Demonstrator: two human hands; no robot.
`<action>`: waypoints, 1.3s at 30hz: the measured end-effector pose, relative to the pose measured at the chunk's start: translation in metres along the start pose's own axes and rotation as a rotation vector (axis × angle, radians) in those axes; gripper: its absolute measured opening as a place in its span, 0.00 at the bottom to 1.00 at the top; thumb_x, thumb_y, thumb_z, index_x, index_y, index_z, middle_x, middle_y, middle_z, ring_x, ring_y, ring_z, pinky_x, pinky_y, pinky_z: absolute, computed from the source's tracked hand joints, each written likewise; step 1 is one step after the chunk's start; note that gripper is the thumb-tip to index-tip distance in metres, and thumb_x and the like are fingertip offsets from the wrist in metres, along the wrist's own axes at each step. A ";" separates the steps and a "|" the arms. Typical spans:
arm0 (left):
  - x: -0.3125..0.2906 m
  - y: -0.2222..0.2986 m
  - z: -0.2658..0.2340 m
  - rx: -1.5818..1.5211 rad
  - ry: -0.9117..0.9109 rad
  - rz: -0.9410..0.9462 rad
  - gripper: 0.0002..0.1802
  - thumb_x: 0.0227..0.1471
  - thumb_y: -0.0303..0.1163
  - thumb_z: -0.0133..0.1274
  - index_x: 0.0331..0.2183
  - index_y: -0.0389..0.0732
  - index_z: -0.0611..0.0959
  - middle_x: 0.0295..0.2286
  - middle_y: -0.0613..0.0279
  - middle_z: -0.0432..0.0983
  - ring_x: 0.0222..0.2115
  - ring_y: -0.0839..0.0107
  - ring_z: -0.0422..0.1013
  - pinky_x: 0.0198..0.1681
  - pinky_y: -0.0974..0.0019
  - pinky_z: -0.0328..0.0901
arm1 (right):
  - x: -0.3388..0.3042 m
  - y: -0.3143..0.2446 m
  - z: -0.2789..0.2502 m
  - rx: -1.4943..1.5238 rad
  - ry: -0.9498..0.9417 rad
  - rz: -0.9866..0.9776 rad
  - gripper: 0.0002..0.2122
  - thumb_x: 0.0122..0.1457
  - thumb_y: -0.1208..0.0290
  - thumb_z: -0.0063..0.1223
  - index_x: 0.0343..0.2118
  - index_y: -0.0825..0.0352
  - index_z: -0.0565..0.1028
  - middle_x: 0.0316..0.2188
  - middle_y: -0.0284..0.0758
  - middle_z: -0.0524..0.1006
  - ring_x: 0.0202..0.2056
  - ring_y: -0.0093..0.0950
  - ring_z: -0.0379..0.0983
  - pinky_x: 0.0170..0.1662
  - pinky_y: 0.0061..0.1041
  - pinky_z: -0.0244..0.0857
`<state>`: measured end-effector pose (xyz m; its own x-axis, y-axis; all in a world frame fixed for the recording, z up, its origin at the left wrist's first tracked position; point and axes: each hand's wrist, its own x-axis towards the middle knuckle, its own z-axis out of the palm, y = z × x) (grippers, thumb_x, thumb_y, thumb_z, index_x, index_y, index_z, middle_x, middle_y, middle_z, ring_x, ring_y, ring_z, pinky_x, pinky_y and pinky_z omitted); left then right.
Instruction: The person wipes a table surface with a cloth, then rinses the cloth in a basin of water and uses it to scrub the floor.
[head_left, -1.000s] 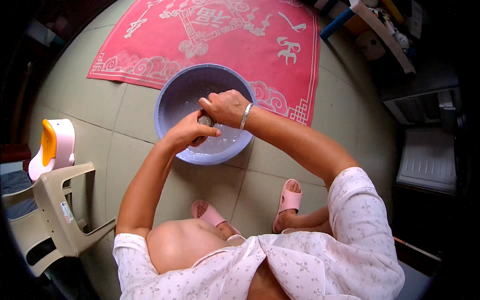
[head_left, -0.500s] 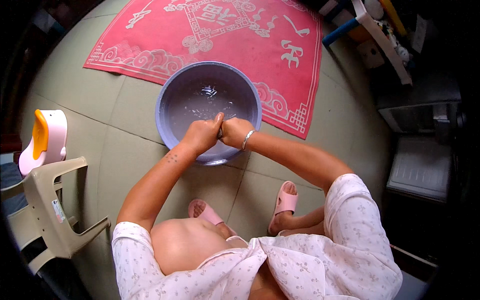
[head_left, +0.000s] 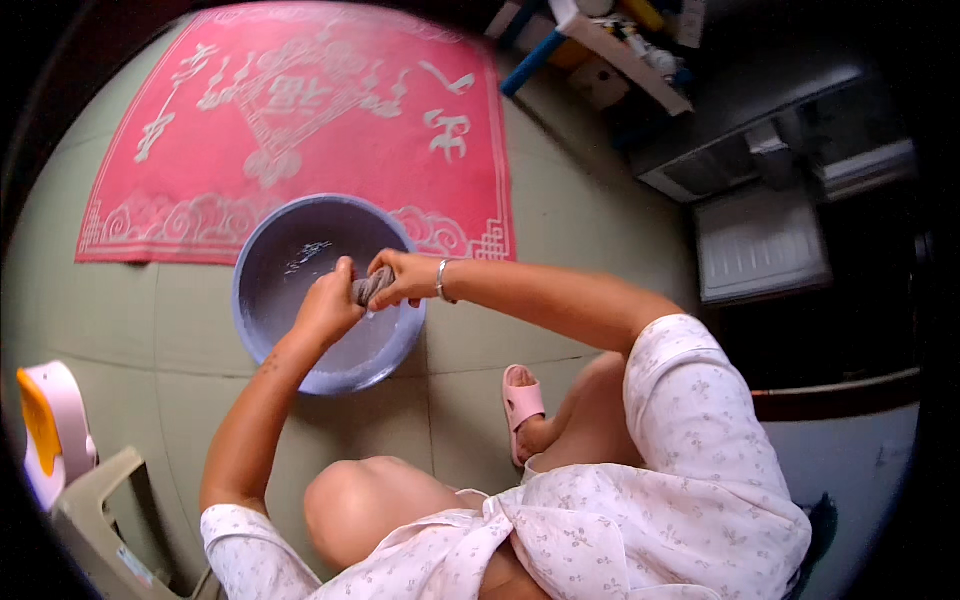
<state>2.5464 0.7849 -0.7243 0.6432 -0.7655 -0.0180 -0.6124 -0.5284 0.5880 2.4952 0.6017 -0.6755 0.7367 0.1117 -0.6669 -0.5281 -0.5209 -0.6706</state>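
A twisted grey-brown cloth [head_left: 372,287] is stretched between my two hands, above a round purple basin [head_left: 246,322] of cloudy water. My left hand [head_left: 334,300] is closed around one end of the cloth, its thumb on top. Bent fingers of my right hand [head_left: 408,277] grip the other end; a silver bracelet [head_left: 441,280] circles that wrist. Part of the cloth is hidden inside my hands.
Beyond the basin lies a pink-red patterned mat [head_left: 390,150] on the tiled floor. At the lower left stand a beige plastic chair [head_left: 95,500] and a pink-and-orange plastic seat [head_left: 65,420]. A shelf rack [head_left: 620,55] with items is at the upper right.
My hands have come slightly apart, exposing the twisted cloth between them, which was mostly hidden before. The view has turned, so basin and mat appear farther left.
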 end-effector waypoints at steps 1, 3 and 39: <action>0.002 0.000 -0.007 -0.201 0.016 0.047 0.25 0.39 0.33 0.62 0.38 0.38 0.68 0.25 0.48 0.75 0.23 0.58 0.75 0.25 0.60 0.68 | -0.021 -0.014 -0.014 0.131 0.050 -0.003 0.31 0.44 0.63 0.68 0.49 0.66 0.63 0.29 0.37 0.75 0.30 0.25 0.74 0.26 0.24 0.68; 0.010 0.039 -0.054 -0.644 -0.310 -0.229 0.28 0.41 0.35 0.64 0.39 0.37 0.67 0.30 0.54 0.73 0.27 0.70 0.73 0.29 0.65 0.68 | -0.045 -0.021 -0.042 0.283 0.157 0.090 0.28 0.47 0.73 0.64 0.51 0.67 0.62 0.36 0.41 0.75 0.36 0.27 0.75 0.31 0.26 0.72; 0.224 0.314 0.026 -1.278 -0.132 -0.412 0.18 0.55 0.39 0.51 0.44 0.40 0.73 0.35 0.62 0.73 0.36 0.73 0.71 0.38 0.69 0.68 | -0.169 0.211 -0.254 0.634 -0.228 -0.542 0.24 0.52 0.67 0.50 0.54 0.66 0.64 0.43 0.31 0.72 0.43 0.21 0.68 0.45 0.24 0.65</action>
<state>2.4865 0.4382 -0.5648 0.5825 -0.7025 -0.4088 0.5128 -0.0726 0.8554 2.3660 0.2578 -0.6219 0.8881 0.4106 -0.2065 -0.3147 0.2160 -0.9243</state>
